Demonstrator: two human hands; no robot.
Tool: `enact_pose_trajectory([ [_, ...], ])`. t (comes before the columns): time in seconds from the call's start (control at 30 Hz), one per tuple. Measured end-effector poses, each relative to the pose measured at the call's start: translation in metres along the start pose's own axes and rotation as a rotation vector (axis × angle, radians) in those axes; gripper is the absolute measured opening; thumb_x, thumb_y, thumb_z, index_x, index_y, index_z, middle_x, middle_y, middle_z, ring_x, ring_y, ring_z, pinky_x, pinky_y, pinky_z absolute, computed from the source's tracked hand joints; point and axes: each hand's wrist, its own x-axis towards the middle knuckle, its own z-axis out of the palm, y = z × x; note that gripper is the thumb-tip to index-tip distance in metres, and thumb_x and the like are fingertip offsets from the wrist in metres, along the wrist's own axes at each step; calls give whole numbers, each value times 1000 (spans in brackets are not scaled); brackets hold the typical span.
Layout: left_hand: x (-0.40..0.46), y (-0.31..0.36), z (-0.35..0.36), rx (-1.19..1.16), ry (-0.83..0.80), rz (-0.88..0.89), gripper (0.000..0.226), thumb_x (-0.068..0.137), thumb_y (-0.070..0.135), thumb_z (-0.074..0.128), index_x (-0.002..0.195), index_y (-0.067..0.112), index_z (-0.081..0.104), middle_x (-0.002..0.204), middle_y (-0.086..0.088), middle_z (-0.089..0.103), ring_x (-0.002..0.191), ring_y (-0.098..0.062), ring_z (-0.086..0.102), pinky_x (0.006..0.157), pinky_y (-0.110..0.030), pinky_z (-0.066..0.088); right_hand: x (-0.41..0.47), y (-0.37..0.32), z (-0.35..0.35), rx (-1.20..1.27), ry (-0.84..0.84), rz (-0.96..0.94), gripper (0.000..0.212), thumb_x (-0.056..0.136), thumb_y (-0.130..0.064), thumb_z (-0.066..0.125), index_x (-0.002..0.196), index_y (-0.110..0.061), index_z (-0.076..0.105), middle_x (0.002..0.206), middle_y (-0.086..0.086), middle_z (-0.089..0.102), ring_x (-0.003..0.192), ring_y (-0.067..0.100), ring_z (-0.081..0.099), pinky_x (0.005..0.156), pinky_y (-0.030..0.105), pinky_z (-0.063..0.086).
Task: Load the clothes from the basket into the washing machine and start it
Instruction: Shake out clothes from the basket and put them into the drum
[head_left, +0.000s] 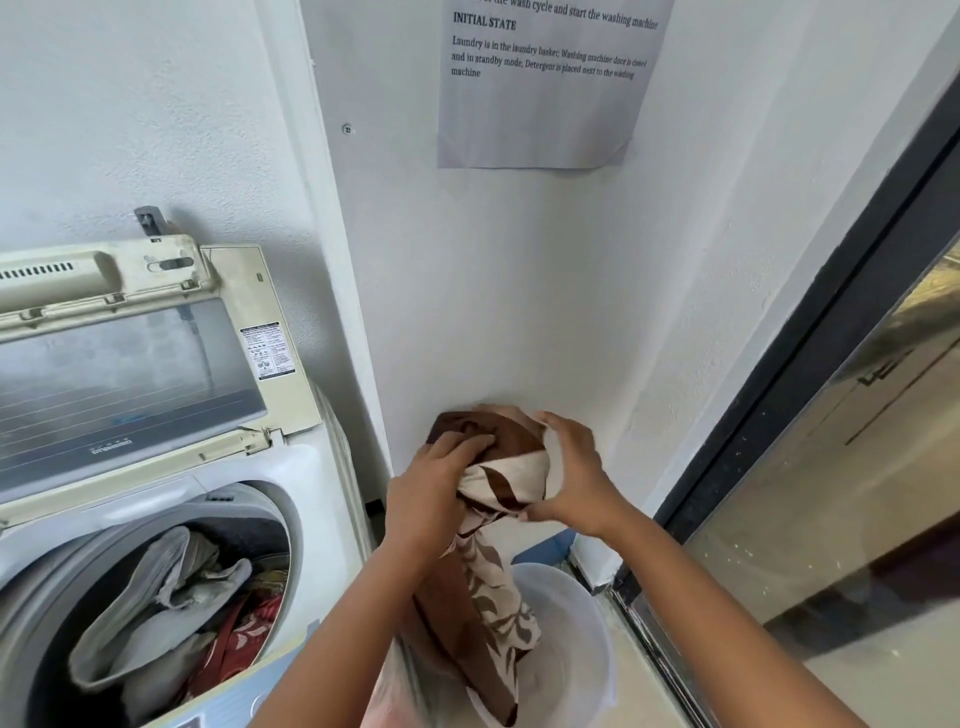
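Note:
A brown and cream patterned cloth (498, 597) hangs from both hands over the white basket (587, 649) at the lower middle. My left hand (431, 488) grips its bunched top from the left. My right hand (571, 467) holds the same bunch from the right, fingers curled round it. The cloth's lower end still reaches into the basket. To the left stands the top-loading washing machine (311, 467) with its lid (130, 374) raised. Grey and red clothes (171, 608) lie inside its drum.
A white wall corner rises directly behind the hands, with a printed paper sheet (540, 88) taped high on it. A dark-framed glass door (831, 441) runs along the right side. The basket sits in the narrow gap between machine and door.

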Motion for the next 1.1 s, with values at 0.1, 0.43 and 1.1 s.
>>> enact_pose_trajectory([
  [0.1,0,7,6,31,93,269,53,70,29,68,123,34,66,123,11,62,107,-15,58,61,-21,42,1,-8,20,-132,-27,-141,131,41,-38,90,147,-52,14,153,-10,21,133,18,32,106,38,37],
  [0.43,-17,-19,8,-862,-46,-398,120,55,78,73,153,36,18,154,10,24,141,-7,30,116,-33,31,-2,-21,15,486,340,65,43,75,3,74,102,-24,56,94,0,72,91,22,69,80,40,58],
  [1.1,-36,-20,5,161,-108,-149,76,76,15,68,145,31,38,125,6,49,109,-23,54,69,-38,53,-11,-8,12,-9,20,100,134,51,-10,94,151,-45,11,150,-2,13,135,26,33,109,41,41],
])
